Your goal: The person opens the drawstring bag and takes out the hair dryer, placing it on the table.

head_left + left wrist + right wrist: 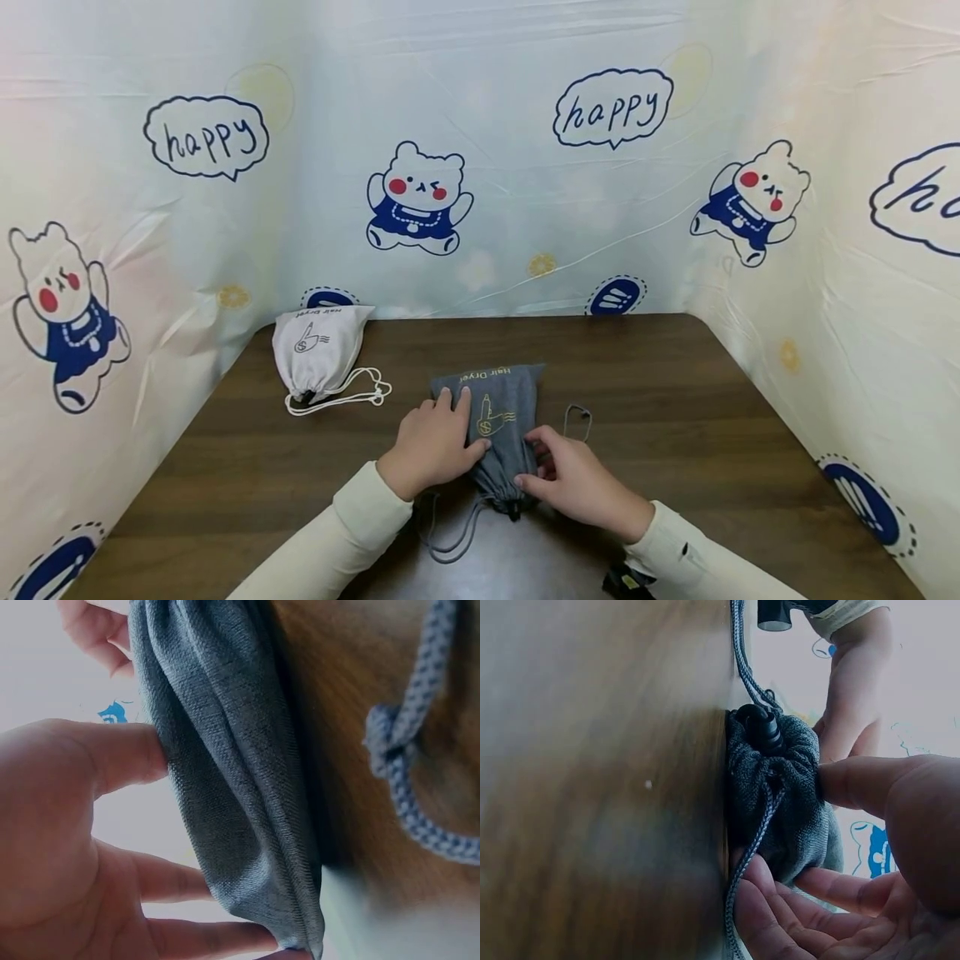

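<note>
A dark grey drawstring bag [517, 450], printed "Hair Dryer" with a yellow dryer drawing, lies in the middle of the table, its gathered neck nearest me. My left hand [432, 446] rests on its left side, fingers stretched over the fabric. In the left wrist view the thumb [124, 754] touches the cloth. My right hand [581, 483] grips the bag near its neck on the right. The right wrist view has that thumb [862, 784] on top and the other fingers curled at the side. A black cord lock [763, 731] sits at the neck, with grey cords [759, 832].
A white drawstring bag [318, 350] with the same kind of print lies at the back left of the brown table [675, 400], its white cords [367, 392] trailing right. A grey cord loop [577, 422] shows beyond my right hand. Printed curtains [510, 208] surround the table.
</note>
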{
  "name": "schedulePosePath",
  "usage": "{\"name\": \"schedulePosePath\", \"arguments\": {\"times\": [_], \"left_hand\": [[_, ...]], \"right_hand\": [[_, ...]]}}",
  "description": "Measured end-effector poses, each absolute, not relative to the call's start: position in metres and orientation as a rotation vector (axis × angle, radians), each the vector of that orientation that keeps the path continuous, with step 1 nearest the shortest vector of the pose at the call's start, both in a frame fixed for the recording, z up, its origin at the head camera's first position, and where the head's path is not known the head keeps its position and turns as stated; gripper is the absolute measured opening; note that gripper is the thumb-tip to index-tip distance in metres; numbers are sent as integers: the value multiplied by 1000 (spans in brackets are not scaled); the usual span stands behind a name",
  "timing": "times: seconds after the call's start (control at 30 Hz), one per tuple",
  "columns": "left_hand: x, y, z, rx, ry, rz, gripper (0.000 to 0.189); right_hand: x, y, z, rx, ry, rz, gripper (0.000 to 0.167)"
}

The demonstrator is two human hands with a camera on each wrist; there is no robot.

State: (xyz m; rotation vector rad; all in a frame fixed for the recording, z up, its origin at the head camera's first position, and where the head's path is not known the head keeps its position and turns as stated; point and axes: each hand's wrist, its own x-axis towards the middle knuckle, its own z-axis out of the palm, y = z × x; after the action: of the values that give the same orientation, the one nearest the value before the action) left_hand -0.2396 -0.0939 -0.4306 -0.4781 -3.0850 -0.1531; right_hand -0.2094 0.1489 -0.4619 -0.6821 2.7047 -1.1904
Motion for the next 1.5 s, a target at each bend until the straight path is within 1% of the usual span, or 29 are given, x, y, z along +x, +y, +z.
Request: {"name": "schedulePosePath", "arguments": {"times": [0.23, 0.37, 0.53, 0.6, 0.67, 0.77, 0.97, 1.07, 1.3, 1.5], "left_hand": [[-228, -93, -430, -499, -3036, -150, 86], [-217, -92, -426, -572, -2943, -92, 83], [-203, -91, -422, -707, -2778, -44, 68], [-199, -90, -422, -760, -2737, -67, 59], [-195, -89, -422, -812, -2724, -122, 51], [-193, -88, -425, -877, -2735, -207, 45], [-194, -85, -435, -897, -2766, -211, 48], [-195, -84, -438, -887, -2777, -187, 50], [-197, -83, -440, -893, -2743, -120, 49], [-200, -85, -441, -928, -2747, -190, 43]], "right_hand": [[-205, 152, -463, -613, 2697, -1278, 56], [-204, 152, -462, -587, 2743, -1316, 53], [-205, 153, -462, -567, 2788, -1350, 39], [-205, 154, -462, -595, 2785, -1359, 35], [-204, 155, -463, -639, 2781, -1362, 34], [-204, 155, -465, -720, 2751, -1360, 35], [-204, 153, -468, -831, 2690, -1318, 45], [-205, 152, -469, -861, 2676, -1294, 47], [-207, 150, -472, -889, 2689, -1280, 46], [-209, 149, -474, -910, 2681, -1296, 43]]}}
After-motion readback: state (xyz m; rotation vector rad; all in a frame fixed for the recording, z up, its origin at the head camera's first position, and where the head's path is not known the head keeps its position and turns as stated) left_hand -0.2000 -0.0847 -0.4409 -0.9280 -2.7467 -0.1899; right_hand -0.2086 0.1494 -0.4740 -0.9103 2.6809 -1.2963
